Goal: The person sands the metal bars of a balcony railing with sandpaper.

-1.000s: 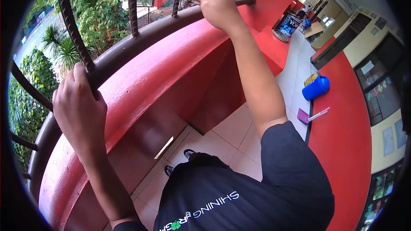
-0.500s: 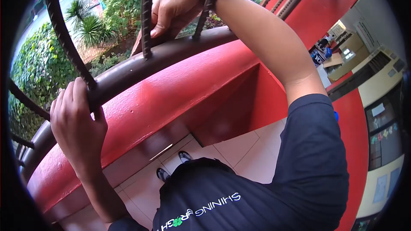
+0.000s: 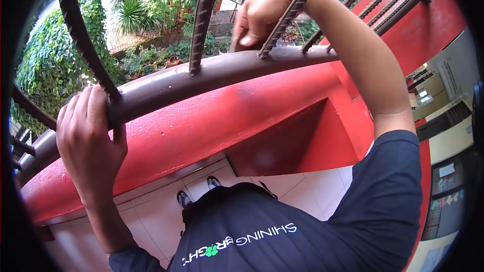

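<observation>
My left hand (image 3: pixel 89 138) is wrapped over the thick brown metal rail (image 3: pixel 166 86), close to the foot of a ribbed bar (image 3: pixel 83 35). My right hand (image 3: pixel 264 14) is on the far side of the bars, just above the rail, reached around a slanted ribbed bar (image 3: pixel 296 10). Its fingers are curled and a little blurred. Some dark brown material shows under them, mostly hidden, and I cannot make out what it is. Below the rail runs a red painted ledge (image 3: pixel 196 126).
Beyond the bars are a leafy hedge (image 3: pixel 63 45), a spiky plant (image 3: pixel 131 12) and potted greenery. My feet (image 3: pixel 214 181) stand on pale floor tiles (image 3: pixel 151 226) beneath the red wall. To the right is a building front with windows (image 3: pixel 446 191).
My right hand has moved right along the rail, beyond another bar. A thin brown edge that stuck out beside it no longer shows. My left hand stays on the rail.
</observation>
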Tool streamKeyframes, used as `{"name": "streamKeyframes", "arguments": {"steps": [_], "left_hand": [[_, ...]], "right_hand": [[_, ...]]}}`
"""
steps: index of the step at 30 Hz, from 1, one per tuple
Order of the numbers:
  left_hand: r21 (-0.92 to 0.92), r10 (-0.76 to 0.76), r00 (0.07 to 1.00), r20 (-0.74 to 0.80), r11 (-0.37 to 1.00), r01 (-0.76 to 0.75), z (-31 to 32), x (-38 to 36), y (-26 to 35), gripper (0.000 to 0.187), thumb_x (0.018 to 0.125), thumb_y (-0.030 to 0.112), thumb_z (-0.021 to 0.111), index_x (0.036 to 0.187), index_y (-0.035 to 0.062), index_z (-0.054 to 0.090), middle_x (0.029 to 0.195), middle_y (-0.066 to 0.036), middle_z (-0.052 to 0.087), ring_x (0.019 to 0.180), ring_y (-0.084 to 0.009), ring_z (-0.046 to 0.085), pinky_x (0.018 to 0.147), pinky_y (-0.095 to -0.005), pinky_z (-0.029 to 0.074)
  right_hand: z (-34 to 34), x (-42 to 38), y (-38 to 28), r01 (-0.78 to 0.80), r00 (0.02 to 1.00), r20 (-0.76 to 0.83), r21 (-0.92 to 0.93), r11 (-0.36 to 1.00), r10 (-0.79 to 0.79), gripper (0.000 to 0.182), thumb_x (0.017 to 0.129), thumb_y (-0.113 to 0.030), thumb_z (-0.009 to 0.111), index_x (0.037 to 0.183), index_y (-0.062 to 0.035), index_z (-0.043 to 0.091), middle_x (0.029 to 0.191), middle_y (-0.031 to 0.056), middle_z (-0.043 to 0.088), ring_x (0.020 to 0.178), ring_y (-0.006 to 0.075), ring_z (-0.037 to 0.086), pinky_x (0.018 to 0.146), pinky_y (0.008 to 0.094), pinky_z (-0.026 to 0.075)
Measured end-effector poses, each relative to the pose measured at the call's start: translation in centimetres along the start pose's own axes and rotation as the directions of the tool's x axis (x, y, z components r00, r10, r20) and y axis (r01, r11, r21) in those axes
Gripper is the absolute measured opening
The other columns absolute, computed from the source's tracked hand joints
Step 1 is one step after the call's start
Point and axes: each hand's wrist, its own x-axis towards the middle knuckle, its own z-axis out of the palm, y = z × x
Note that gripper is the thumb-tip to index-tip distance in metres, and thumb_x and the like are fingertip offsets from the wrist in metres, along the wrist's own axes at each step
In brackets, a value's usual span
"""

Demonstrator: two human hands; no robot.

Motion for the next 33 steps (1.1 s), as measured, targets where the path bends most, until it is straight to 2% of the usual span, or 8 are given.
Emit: {"name": "streamKeyframes", "arguments": {"steps": [3,6,10,16,18,22,28,33], "left_hand": [[0.009,-0.023,0.999,0.03,1.0,0.023,-0.2,0.0,0.2,0.048,0.073,0.007,0.074,0.119,0.0004,0.06,0.119,-0.02,0.067,0.111,-0.039,0.063,0.101,-0.0488,0.047],[0.009,-0.006,1.0,0.003,1.0,0.006,-0.1,0.0,0.3,0.05,0.072,0.006,0.075,0.119,0.0003,0.06,0.117,-0.019,0.067,0.111,-0.0384,0.063,0.1,-0.0486,0.047],[-0.001,0.026,0.999,0.021,1.0,-0.026,-0.2,-0.1,-0.2,0.051,0.071,0.006,0.075,0.119,0.0005,0.059,0.115,-0.018,0.067,0.11,-0.0378,0.063,0.098,-0.0484,0.047],[-0.011,-0.014,0.999,0.041,1.0,0.014,-0.5,0.0,0.3,0.05,0.072,0.007,0.075,0.118,0.0009,0.059,0.116,-0.019,0.066,0.11,-0.0376,0.063,0.098,-0.0486,0.047],[-0.019,-0.002,0.998,0.059,1.0,0.003,-0.5,0.0,0.1,0.05,0.072,0.006,0.075,0.119,0.0012,0.059,0.116,-0.018,0.066,0.11,-0.0373,0.063,0.098,-0.0487,0.047],[-0.018,0.011,0.999,0.031,1.0,-0.01,-0.4,-0.1,0.0,0.048,0.073,0.006,0.074,0.118,0.0018,0.058,0.114,-0.017,0.066,0.109,-0.0363,0.063,0.098,-0.0483,0.047],[-0.008,0.03,0.999,0.017,1.0,-0.03,-0.6,0.2,0.2,0.044,0.072,0.003,0.073,0.113,0.0023,0.057,0.111,-0.015,0.066,0.107,-0.035,0.063,0.096,-0.0473,0.046],[-0.03,0.044,0.999,0.025,0.999,-0.043,-0.6,-0.1,-0.1,0.043,0.071,0.004,0.073,0.111,0.0024,0.057,0.113,-0.016,0.066,0.11,-0.0357,0.063,0.098,-0.0478,0.046]], "right_hand": [[-0.5,0.0,0.2,-0.215,0.976,-0.032,-0.223,0.951,0.214,0.036,0.091,-0.012,0.066,0.125,-0.0045,0.071,0.101,0.0042,0.075,0.088,0.0122,0.065,0.079,0.0313,0.052],[-1.0,1.2,-1.0,0.262,0.901,0.152,0.557,0.788,-0.407,0.035,0.096,-0.007,0.061,0.131,-0.0026,0.063,0.119,0.0058,0.072,0.099,0.015,0.068,0.086,0.0335,0.055],[-1.8,-1.7,-2.7,-0.103,0.989,0.035,-0.513,0.852,0.141,0.037,0.096,-0.016,0.065,0.131,-0.0027,0.066,0.115,0.0055,0.074,0.103,0.0161,0.066,0.093,0.0305,0.05],[-0.8,0.3,-0.8,0.141,0.985,-0.082,-0.13,0.982,-0.152,0.032,0.095,-0.023,0.066,0.118,-0.0013,0.072,0.108,0.0179,0.075,0.096,0.0251,0.07,0.085,0.0381,0.052],[0.0,1.0,-1.1,-0.227,0.974,-0.13,-0.492,0.84,0.187,0.032,0.09,-0.011,0.066,0.12,-0.0024,0.072,0.101,0.0045,0.074,0.079,0.0131,0.063,0.076,0.0292,0.05],[0.2,0.7,-1.6,0.067,0.998,-0.047,0.424,0.903,-0.052,0.032,0.098,-0.012,0.061,0.122,0.0081,0.065,0.112,0.0122,0.074,0.096,0.0165,0.071,0.092,0.0275,0.053],[-0.8,-0.4,-1.8,-0.281,0.956,-0.02,-0.35,0.894,0.292,0.031,0.097,-0.025,0.063,0.116,-0.0034,0.074,0.09,0.0003,0.07,0.083,0.011,0.06,0.077,0.0313,0.047],[0.1,2.2,-1.1,-0.132,0.99,0.076,0.217,0.967,0.118,0.041,0.104,-0.033,0.057,0.126,0.0002,0.067,0.108,0.0054,0.073,0.097,0.0113,0.065,0.097,0.0282,0.049]]}}
